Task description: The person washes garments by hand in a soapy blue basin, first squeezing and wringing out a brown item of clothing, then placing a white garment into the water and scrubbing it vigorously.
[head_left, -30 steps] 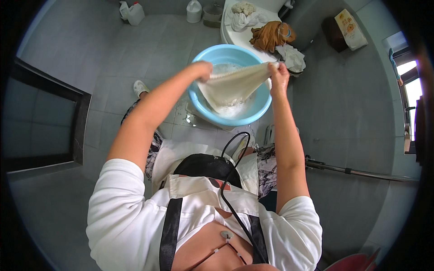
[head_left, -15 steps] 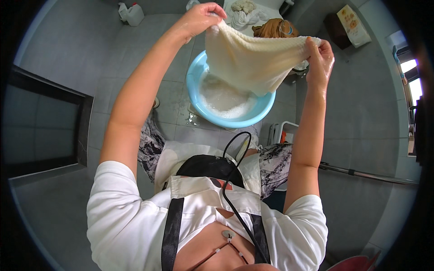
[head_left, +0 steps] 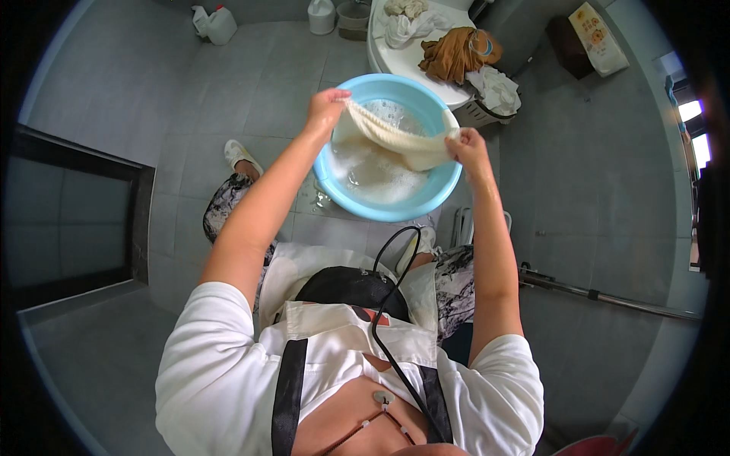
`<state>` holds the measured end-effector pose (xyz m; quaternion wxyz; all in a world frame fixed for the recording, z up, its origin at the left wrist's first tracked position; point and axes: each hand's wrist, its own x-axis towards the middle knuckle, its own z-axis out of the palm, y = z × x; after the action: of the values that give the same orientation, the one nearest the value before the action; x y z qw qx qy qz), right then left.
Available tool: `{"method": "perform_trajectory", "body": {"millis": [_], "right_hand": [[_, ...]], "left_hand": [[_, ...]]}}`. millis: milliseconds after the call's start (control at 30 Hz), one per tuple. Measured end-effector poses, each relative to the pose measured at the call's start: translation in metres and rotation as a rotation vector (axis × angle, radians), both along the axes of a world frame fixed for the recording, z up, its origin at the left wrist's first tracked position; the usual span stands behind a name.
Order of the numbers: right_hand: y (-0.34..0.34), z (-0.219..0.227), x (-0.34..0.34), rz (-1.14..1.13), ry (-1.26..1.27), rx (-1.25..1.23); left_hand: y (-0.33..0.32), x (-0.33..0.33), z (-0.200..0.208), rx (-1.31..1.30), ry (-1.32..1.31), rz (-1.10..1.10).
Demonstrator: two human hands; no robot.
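Observation:
A cream, textured cloth (head_left: 391,139) sags between my two hands over a light blue basin (head_left: 384,215). My left hand (head_left: 327,109) pinches one upper corner near the basin's left rim. At the right rim, my right hand (head_left: 469,148) grips the opposite corner. Cloudy, sudsy water (head_left: 372,178) fills the basin, and the cloth's lower part hangs down to it; the cloth hides whether its edge is under the surface.
Beyond the basin, a white toilet (head_left: 388,57) bears a brown garment (head_left: 456,55) and white cloths (head_left: 414,29). A laundry basket (head_left: 487,110) stands beside it. White jugs (head_left: 220,26) are at the far wall. A metal pole (head_left: 601,292) lies at right.
Both hands have come down and nearer to me, lowering the cloth from raised and spread out to sagging over the basin. The toilet, basket and a jug show more fully.

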<state>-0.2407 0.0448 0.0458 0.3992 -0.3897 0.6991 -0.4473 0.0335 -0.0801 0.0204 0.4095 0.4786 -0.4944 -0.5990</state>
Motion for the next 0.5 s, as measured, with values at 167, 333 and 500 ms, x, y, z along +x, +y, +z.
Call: {"method": "perform_trajectory", "body": {"millis": [167, 333, 500], "right_hand": [[-0.006, -0.044, 0.004, 0.254, 0.813, 0.248], [-0.021, -0.053, 0.051, 0.661, 1.121, 0.24], [-0.035, -0.1, 0.068, 0.867, 1.253, 0.445]], "left_hand": [[0.026, -0.007, -0.036, 0.26, 0.055, 0.043], [0.045, -0.011, -0.031, 0.428, 0.06, 0.074], [0.056, -0.012, -0.043, 0.478, 0.071, 0.122]]}}
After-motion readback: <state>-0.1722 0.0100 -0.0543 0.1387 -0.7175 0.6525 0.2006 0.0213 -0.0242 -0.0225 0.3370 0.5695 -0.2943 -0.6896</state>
